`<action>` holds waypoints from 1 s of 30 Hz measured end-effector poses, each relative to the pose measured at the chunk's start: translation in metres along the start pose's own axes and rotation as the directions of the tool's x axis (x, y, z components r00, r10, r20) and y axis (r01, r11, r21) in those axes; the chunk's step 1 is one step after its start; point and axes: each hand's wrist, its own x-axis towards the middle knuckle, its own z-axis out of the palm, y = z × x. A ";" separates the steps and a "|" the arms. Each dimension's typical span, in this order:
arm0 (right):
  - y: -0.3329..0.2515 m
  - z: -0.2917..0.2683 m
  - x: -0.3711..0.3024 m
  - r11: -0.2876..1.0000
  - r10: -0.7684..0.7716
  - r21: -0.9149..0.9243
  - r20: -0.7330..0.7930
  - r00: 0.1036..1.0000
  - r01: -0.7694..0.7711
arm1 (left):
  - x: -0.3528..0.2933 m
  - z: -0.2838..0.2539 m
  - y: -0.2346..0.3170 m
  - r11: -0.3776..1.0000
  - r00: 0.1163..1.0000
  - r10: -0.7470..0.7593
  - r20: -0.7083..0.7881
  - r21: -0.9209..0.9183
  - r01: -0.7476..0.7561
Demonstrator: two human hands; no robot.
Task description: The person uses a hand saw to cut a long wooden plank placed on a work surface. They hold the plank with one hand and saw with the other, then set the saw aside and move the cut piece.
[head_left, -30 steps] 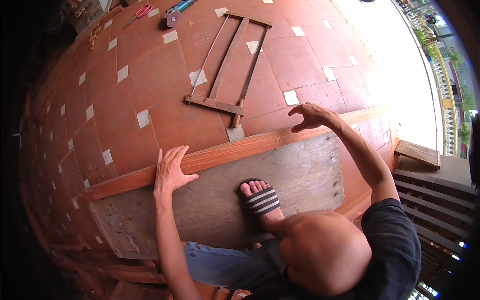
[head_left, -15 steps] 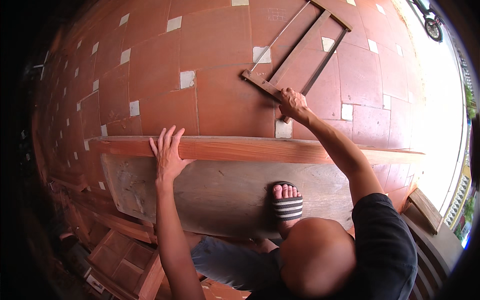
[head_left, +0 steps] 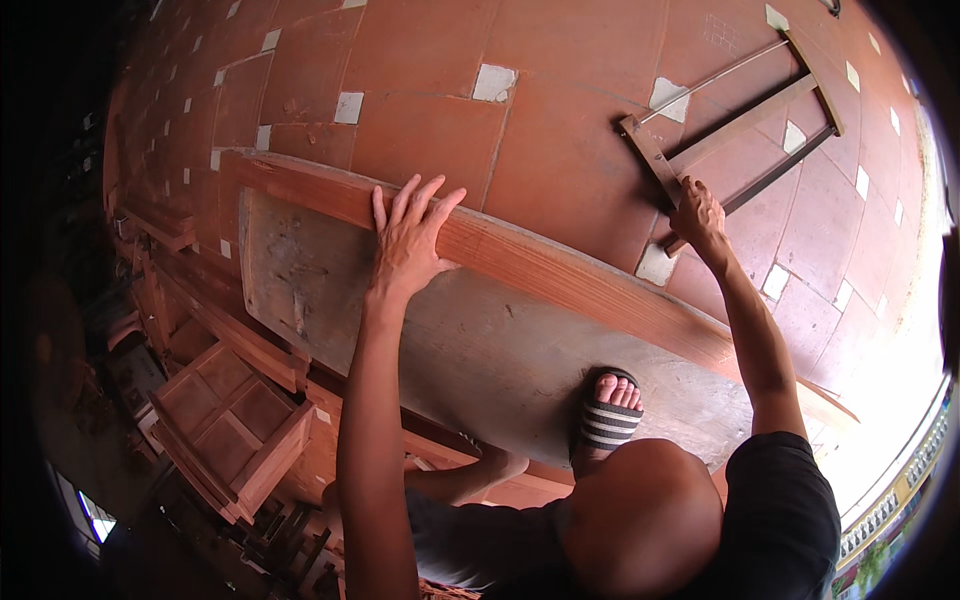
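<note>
Now the right hand (head_left: 697,212) has closed its fingers on the near rail of the wooden frame (head_left: 735,125) beyond the long plank (head_left: 560,275), which it merely approached before. The left hand (head_left: 408,240) lies spread flat on that plank (sandalled foot (head_left: 607,415) behind it, partly hidden by a head).

- The right hand (head_left: 697,212) is covering the near corner of the wooden frame (head_left: 740,130), so its grip there is staying unclear.
- The frame's far end is curving toward the picture's upper right rim.
- The person's head (head_left: 640,520) is hiding the ankle above the sandalled foot (head_left: 607,415).
- The left hand (head_left: 408,245) is masking part of the reddish rail (head_left: 560,280).
- The stacked wooden pieces (head_left: 230,430) at lower left are sinking into shadow.
</note>
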 end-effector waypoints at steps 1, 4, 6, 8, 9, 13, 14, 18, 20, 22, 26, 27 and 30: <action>-0.002 0.003 0.002 1.000 -0.004 0.000 0.006 1.000 0.004 | 0.000 -0.001 -0.002 1.000 1.000 -0.008 -0.001 0.003 0.008; 0.009 0.007 0.004 1.000 0.002 0.004 -0.006 1.000 -0.002 | -0.002 0.000 0.001 1.000 1.000 -0.011 0.002 0.009 0.011; 0.016 0.013 0.004 0.999 -0.016 0.032 -0.061 0.998 0.018 | 0.002 0.001 0.002 1.000 1.000 0.000 0.006 0.019 0.000; 0.018 0.011 0.004 0.999 -0.015 0.047 -0.049 0.999 0.018 | -0.003 0.001 0.003 0.999 1.000 -0.009 0.007 0.034 0.008; 0.013 0.008 0.005 0.999 -0.008 0.048 -0.009 1.000 0.009 | -0.005 0.001 0.003 0.999 1.000 -0.017 0.006 0.040 0.017; 0.012 0.004 0.002 0.996 0.018 0.089 -0.007 1.000 -0.017 | -0.005 0.004 0.004 1.000 1.000 -0.003 -0.017 0.031 0.003; 0.014 0.004 0.001 0.993 0.015 0.121 -0.056 0.998 -0.008 | -0.005 0.004 0.004 1.000 1.000 0.004 -0.025 0.031 -0.004; 0.008 -0.013 -0.004 0.947 -0.010 0.313 -0.178 0.984 0.066 | -0.003 0.007 0.004 1.000 0.998 0.020 -0.057 0.015 -0.019; -0.012 -0.043 -0.011 0.967 0.062 0.254 -0.200 0.978 -0.009 | -0.004 0.008 0.002 1.000 0.998 0.019 -0.055 0.015 -0.018; -0.049 -0.099 -0.030 0.974 0.097 0.224 -0.244 0.965 -0.041 | -0.011 0.007 -0.001 1.000 0.999 0.008 -0.049 0.030 -0.007; -0.081 -0.200 -0.085 0.962 -0.019 0.246 -0.363 0.932 0.116 | -0.012 0.007 -0.005 0.999 0.998 0.027 -0.062 0.044 -0.024; -0.084 -0.217 -0.104 0.948 -0.063 0.266 -0.385 0.921 0.176 | -0.013 0.010 -0.006 0.999 0.997 0.031 -0.070 0.038 -0.029; -0.091 -0.265 -0.165 0.882 -0.130 0.371 -0.404 0.906 0.292 | -0.014 0.016 -0.011 0.998 0.991 0.064 -0.119 0.030 -0.060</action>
